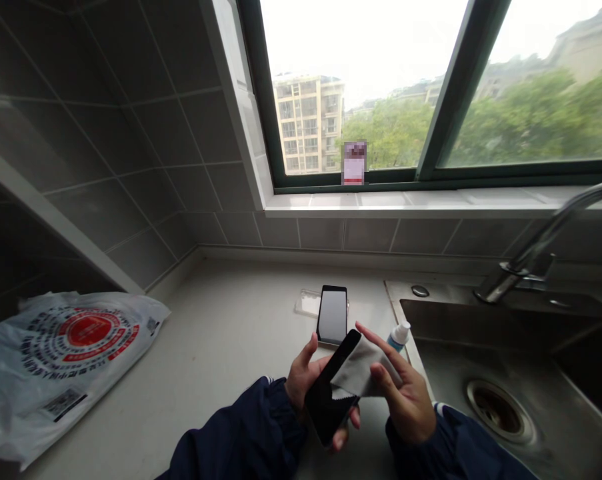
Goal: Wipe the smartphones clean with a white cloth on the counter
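My left hand [303, 377] is wrapped round a black smartphone [323, 403], which tilts over the counter with its dark screen facing up. In my right hand [413, 397] is a light grey cleaning cloth [363, 367], pinched under the thumb and lying against the phone's upper right part. One corner of the cloth shows a zigzag edge. Just beyond the hands, a second phone [333, 313] with a pale screen lies on the counter, partly over a clear phone case [307, 302]. A small bottle [399, 335] with a white cap and blue body stands beyond my right hand, partly hidden by it.
At the right is a steel sink [461, 357] with a drain [501, 410] and a chrome faucet [515, 267]. A white printed plastic bag [75, 360] rests on the counter [181, 373] at the left. Behind runs a tiled wall below a window [391, 193].
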`<state>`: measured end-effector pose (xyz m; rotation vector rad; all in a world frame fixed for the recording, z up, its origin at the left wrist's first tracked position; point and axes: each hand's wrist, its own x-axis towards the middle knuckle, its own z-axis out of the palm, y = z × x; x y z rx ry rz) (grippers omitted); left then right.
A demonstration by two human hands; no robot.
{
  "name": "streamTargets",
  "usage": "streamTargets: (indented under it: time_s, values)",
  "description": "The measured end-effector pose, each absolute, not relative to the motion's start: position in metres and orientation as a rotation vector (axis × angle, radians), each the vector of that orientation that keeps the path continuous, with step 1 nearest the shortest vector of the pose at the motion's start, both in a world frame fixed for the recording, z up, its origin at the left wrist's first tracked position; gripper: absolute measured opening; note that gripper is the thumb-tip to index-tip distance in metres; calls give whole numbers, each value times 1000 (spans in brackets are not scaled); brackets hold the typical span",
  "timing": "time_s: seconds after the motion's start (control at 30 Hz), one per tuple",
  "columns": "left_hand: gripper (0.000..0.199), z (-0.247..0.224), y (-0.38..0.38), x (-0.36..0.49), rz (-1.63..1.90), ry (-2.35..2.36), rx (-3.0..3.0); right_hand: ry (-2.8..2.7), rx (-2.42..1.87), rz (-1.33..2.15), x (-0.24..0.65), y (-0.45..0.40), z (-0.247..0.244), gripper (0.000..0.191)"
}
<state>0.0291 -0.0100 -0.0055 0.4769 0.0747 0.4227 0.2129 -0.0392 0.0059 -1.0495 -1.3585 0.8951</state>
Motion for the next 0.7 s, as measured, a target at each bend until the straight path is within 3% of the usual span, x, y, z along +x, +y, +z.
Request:
streamTargets:
  time_s: [0.43, 0.7]
  values:
    - [93, -6, -9, 29, 419, 111, 477, -1182, -1130, 856, 214, -38, 6, 23]
    - [93, -9, -5, 32, 426, 50, 472, -1248, -1123, 865, 208, -41, 6, 40]
